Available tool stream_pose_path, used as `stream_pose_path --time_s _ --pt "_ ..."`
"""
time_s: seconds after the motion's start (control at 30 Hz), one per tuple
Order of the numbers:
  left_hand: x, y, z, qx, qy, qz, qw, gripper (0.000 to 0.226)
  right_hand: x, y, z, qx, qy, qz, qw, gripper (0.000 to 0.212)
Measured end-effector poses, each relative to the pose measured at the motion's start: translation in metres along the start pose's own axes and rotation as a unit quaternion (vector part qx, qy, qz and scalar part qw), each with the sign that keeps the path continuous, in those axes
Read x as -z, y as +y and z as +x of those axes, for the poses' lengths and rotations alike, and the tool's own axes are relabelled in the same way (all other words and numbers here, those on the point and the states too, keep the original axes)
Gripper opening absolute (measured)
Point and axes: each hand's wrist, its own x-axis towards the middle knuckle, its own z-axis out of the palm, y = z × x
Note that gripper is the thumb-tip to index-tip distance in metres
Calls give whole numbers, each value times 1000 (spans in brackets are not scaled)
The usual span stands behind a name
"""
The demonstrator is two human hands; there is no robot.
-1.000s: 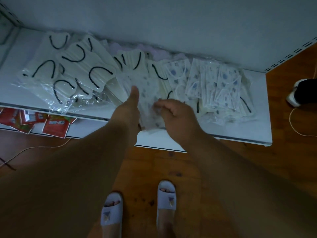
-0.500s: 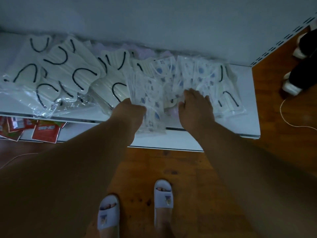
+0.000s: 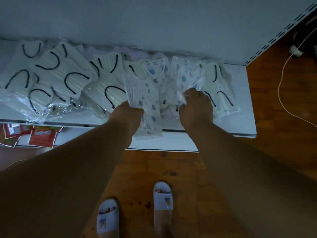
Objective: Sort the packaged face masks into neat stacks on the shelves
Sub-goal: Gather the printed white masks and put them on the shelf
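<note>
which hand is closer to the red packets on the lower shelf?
Left. The left hand is above and to the right of the red packets; the right hand is farther right across the shelf.

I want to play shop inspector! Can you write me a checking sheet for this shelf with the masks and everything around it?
Surface: white shelf, mostly covered with packs.
Job's things: patterned mask stack overhangs the front edge; more patterned packs behind; black-loop mask packs spread untidily at left and far right.
Clutter: red packets on the lower shelf.
Hands: left hand holds the patterned mask stack; right hand pinches a clear wrapper.
Cables: white cord trails over the wooden floor.
Surroundings: white back panel; light slippers on the person's feet.
</note>
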Motion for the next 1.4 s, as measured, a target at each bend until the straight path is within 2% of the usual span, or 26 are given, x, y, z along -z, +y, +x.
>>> stream_pose_path --time_s 0.07,0.13,0.23,0.27,0.33,0.37,0.43,0.5,0.57,0.6,0.67,0.73,0.8,0.87,0.93,1.0,1.03,1.07,1.13,1.17,1.23,1.27,1.33,1.4 --pt "0 0 1 19 -6 -10 1000 29 4 -4 -5 17 29 86 996 21" --pt "1 4 0 48 -27 -70 996 37 7 -11 -17 86 13 169 982 18" --pt "3 11 -3 68 -96 -139 983 75 2 -17 -36 238 -36 152 959 32" --pt "3 13 -4 63 -105 -135 983 78 -2 -17 -40 272 -51 145 950 38" --pt "3 15 -3 38 -82 -101 991 56 -5 -17 -43 295 -71 174 937 47" --pt "4 13 0 28 -62 -76 995 44 -4 -17 -41 286 -69 193 936 50" --pt "6 7 4 29 -42 -54 997 36 -3 -17 -31 240 -41 174 954 48" --pt "7 4 4 38 -26 -43 998 34 -2 -15 -13 195 -37 50 979 54" --pt "8 3 3 47 -22 -49 997 36 -3 -12 3 158 -90 -61 981 74" --pt "9 2 2 46 -16 -47 998 37 -4 -10 10 144 -101 -90 980 75" --pt "10 0 5 43 13 -41 998 39 -5 -8 19 135 -70 -105 983 56" --pt "13 0 8 40 36 -46 998 37 -3 -8 20 123 -9 -47 991 35" --pt "18 1 9 42 35 -52 997 35 1 -11 15 77 51 75 993 27" --pt "21 4 6 69 5 -88 994 37 7 -17 4 49 75 195 977 22" --pt "24 6 4 102 -43 -180 977 41 7 -28 -12 106 23 245 963 20" --pt "25 9 2 121 -107 -254 954 53 1 -38 -31 248 -54 232 939 25" --pt "26 8 4 117 -126 -244 954 56 -5 -40 -39 312 -68 232 919 32" --pt "27 8 5 113 -118 -215 963 51 -10 -41 -43 331 -69 253 907 37" --pt "29 5 9 94 -64 -141 983 37 -12 -44 -39 277 -58 312 907 40" --pt "30 2 11 83 -42 -121 988 33 -13 -44 -32 231 -38 306 923 39" --pt "31 -3 15 50 -7 -85 995 26 -15 -39 -12 138 -25 150 979 43" --pt "31 -5 18 31 11 -72 997 25 -14 -38 -3 100 -64 59 991 53" --pt "33 -10 21 18 40 -53 998 22 -15 -39 9 58 -135 -45 988 78" --pt "35 -14 24 11 53 -48 997 19 -19 -43 16 47 -121 -90 987 89"
